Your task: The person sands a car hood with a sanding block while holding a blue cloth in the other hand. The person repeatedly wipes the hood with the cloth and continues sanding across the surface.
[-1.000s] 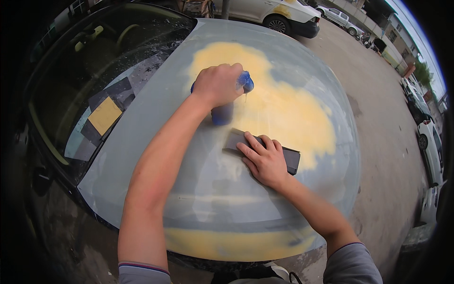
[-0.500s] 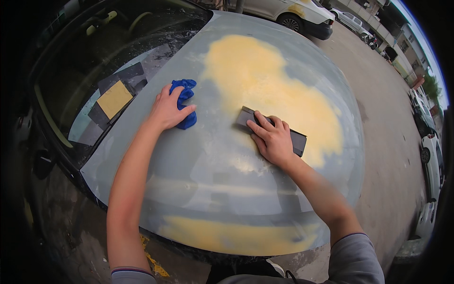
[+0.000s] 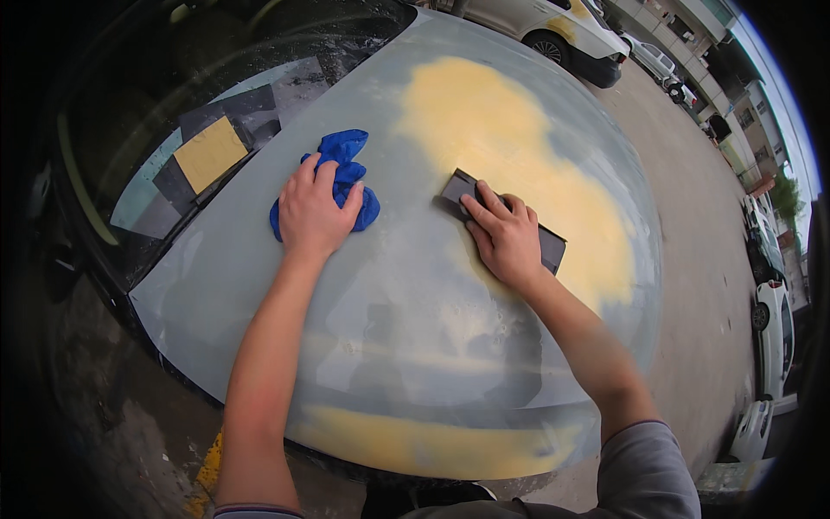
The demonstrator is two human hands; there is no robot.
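A grey car hood (image 3: 225, 285) with yellowish patches (image 3: 588, 225) fills the middle of the head view. My left hand (image 3: 316, 212) is on a crumpled blue cloth (image 3: 344, 143), gripping it against the hood's left half, its fingers curled into the fabric. My right hand (image 3: 506, 238) holds a long dark grey sanding block (image 3: 552, 253) flat across the edge of the large yellow patch, fingers over the top and thumb along the near side.
The windshield (image 3: 173, 78) lies left of the hood, with dark sheets (image 3: 173, 183) and a yellow square sheet (image 3: 210, 154) at its lower part. A white car (image 3: 562, 26) stands beyond the hood; more parked cars (image 3: 774, 337) line the concrete ground (image 3: 700, 225) at the right.
My left hand has come left from over the hood's middle with the cloth, which now lies spread under it. My right hand has moved the block farther up the hood.
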